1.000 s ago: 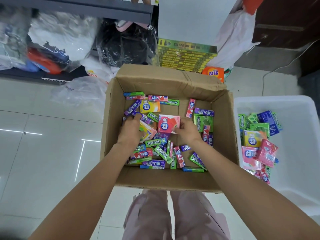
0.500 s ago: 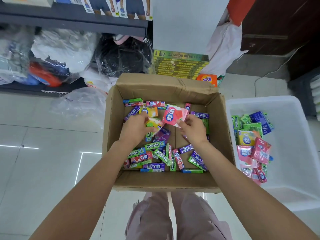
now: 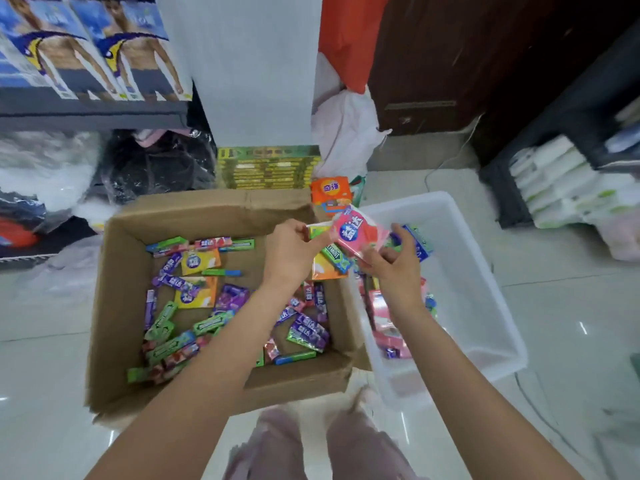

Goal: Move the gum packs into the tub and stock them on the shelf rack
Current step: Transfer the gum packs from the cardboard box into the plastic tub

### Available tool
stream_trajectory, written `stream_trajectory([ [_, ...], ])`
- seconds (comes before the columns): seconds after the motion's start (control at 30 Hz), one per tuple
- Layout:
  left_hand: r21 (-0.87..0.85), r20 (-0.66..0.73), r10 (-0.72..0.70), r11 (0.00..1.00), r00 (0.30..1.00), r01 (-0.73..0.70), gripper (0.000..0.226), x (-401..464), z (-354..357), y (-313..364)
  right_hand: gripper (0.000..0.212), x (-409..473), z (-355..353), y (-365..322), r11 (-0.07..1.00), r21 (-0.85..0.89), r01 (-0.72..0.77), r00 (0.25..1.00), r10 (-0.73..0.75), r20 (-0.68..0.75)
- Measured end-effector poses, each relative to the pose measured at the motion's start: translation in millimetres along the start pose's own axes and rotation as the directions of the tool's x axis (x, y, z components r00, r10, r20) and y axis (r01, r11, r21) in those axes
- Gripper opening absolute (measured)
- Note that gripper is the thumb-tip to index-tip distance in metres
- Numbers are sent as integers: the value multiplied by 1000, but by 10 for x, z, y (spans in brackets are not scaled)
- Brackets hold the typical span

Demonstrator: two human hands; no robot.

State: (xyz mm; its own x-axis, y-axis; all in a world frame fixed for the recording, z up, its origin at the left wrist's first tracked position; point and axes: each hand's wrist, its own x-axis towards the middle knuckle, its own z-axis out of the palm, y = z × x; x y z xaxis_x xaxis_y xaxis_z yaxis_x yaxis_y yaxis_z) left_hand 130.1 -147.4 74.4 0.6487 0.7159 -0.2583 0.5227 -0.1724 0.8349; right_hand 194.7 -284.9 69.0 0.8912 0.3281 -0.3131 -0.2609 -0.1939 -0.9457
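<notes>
right hand [image 3: 391, 268] grip: pinching pink gum pack [image 3: 358, 232] | left hand [image 3: 294, 252] grip: closed on several gum packs [image 3: 329, 259] | handling: light, thin, glossy wrappers, likely slippery; best pinched across flat faces | position: held packs over the seam between cardboard box [image 3: 117, 306] and white tub [image 3: 485, 306]; more remain loose in box
</notes>
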Motion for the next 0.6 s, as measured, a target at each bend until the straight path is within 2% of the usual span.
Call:
stream_trajectory([
  [0.13, 77, 88, 55, 995, 995, -62, 55, -72, 764, 224, 43, 232, -732, 166, 990, -77, -118, 993, 116, -38],
  [0.2, 153, 93, 40, 987, 995, -54, 55, -93, 1103, 268, 42, 400, -1005, 297, 974, -132, -183, 983, 176, -60],
  [0.27, 213, 92, -32, 977, 995, 12, 53, -72, 1405, 249, 42, 561, -1219, 457, 952, -165, -257, 966, 247, -78],
  [0.4, 223, 49, -204, 956, 978, 188, 40, 18, 1751, 170, 34, 811, -1515, 721, 921, -100, -378, 926, 373, -66],
  [0.5, 259, 74, -262, 937, 962, 235, 41, 11, 1846, 112, 12, 946, -1625, 884, 896, -174, -409, 912, 407, -48],
  [0.6, 357, 100, -288, 904, 952, 236, 44, -65, 1894, 95, 16, 977, -1660, 914, 878, -271, -394, 915, 403, -24],
])
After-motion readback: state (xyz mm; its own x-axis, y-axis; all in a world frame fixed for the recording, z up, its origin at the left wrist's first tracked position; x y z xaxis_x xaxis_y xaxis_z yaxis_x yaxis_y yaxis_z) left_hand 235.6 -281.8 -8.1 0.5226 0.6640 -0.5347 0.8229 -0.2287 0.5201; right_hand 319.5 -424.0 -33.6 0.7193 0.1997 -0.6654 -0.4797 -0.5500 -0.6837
